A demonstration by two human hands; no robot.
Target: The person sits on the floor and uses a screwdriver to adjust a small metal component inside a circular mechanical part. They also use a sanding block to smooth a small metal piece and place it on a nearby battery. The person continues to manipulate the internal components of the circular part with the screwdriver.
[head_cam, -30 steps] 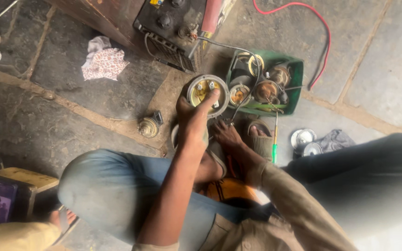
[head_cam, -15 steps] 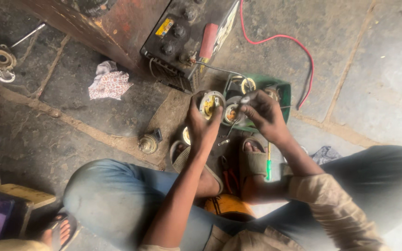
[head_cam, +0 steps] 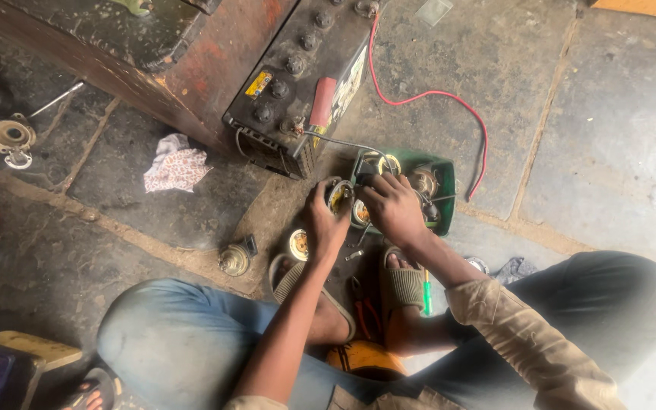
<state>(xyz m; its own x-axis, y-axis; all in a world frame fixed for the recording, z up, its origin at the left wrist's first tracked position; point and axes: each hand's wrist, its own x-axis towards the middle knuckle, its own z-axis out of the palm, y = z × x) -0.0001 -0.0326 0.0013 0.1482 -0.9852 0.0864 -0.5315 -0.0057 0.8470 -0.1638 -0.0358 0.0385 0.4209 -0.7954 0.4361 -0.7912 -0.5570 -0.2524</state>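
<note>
My left hand (head_cam: 325, 220) grips a round metal part (head_cam: 339, 196) at the green tray's (head_cam: 445, 168) nine-o'clock edge. My right hand (head_cam: 393, 206), at three o'clock of the part, touches it, fingers curled; its grasp I cannot tell.

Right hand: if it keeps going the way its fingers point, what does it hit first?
The right hand points up-left, fingers at the round metal part that the left hand holds. It likely meets that part first; past it sits the black battery. Depth is unclear.
</note>
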